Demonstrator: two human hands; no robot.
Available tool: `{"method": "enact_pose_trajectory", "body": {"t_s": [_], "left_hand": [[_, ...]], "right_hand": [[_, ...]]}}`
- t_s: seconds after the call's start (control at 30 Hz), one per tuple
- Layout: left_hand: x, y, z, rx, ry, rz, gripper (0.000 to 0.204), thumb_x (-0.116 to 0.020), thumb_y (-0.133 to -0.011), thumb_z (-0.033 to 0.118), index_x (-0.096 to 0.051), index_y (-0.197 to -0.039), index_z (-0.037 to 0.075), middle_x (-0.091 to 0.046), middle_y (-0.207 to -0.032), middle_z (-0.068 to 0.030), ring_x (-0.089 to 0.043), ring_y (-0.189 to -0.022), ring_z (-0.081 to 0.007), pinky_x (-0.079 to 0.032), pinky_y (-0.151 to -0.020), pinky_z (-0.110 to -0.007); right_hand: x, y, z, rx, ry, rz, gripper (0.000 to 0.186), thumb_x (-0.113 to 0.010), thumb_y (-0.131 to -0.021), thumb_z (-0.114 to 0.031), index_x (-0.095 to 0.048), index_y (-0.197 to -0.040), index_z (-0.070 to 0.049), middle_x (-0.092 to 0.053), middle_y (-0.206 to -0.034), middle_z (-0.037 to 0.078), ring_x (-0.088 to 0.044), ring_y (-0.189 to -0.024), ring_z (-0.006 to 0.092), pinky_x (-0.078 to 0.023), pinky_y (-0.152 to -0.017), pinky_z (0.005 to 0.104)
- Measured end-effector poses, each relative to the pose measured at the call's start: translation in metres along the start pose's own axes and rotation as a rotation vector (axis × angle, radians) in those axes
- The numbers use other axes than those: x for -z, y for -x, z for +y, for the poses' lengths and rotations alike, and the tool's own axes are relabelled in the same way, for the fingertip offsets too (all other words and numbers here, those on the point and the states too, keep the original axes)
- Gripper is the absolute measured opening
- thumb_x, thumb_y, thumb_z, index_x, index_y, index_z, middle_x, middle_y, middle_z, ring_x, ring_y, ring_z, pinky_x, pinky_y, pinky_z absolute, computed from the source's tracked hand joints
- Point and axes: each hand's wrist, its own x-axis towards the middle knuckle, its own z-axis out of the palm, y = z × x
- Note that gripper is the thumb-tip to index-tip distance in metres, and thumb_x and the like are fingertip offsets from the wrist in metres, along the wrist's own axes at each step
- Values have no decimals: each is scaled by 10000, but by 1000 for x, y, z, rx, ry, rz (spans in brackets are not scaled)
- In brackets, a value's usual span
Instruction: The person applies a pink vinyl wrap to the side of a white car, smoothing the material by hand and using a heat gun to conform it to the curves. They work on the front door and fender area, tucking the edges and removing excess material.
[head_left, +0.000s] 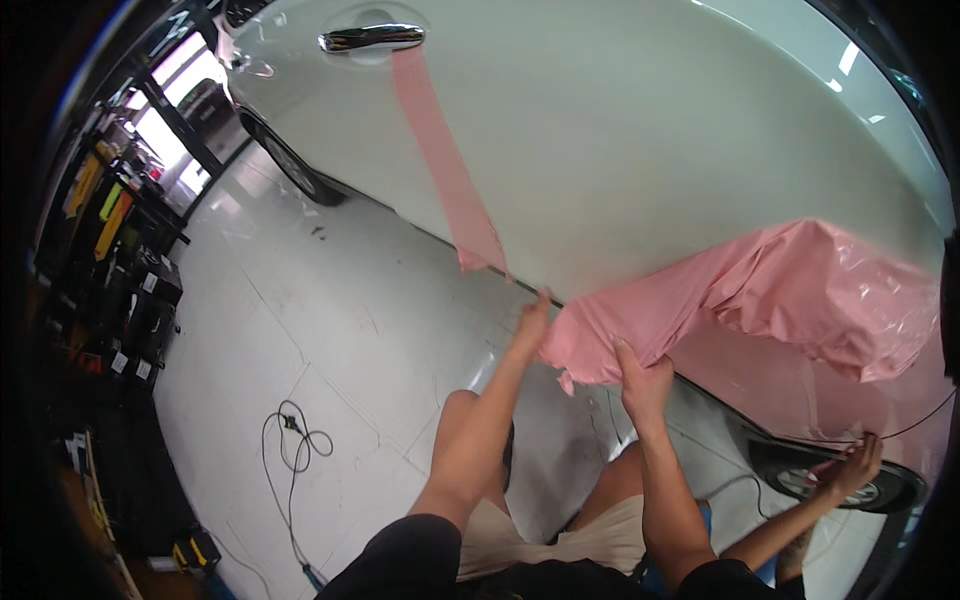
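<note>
Holding film (630,315), right grip (648,385) partly hidden

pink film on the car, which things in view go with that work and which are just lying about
Work:
- pink film, in the right hand; left hand near its edge
- car
- pink strip on it

Seemingly just lying about:
- cable on the floor
- black boxes, left
</note>
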Motion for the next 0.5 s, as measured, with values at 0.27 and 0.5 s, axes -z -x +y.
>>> {"method": "enact_pose_trajectory", "body": {"t_s": [0.27, 0.5], "left_hand": [[-67, 44, -21, -239, -109, -22, 602, -435, -1013, 488, -682, -1044, -60, -682, -1064, -285, -632, -1033, -453, -473, -902, -453], [-46, 20, -53, -631, -621, 175, 506, -359, -1032, 380, -673, -1069, -16, -674, -1063, -283, -623, -1017, -478, -474, -864, -545]], "right_hand": [[14, -11, 39, 171, -80, 42, 306, -714, -883, -164, -677, -1001, 117, -724, -924, 101, -637, -864, 136, -506, -806, 315], [18, -10, 45, 173, -45, -89, 203, -697, -924, -166, -687, -949, 35, -676, -845, 4, -589, -798, 85, -475, -729, 264]]}}
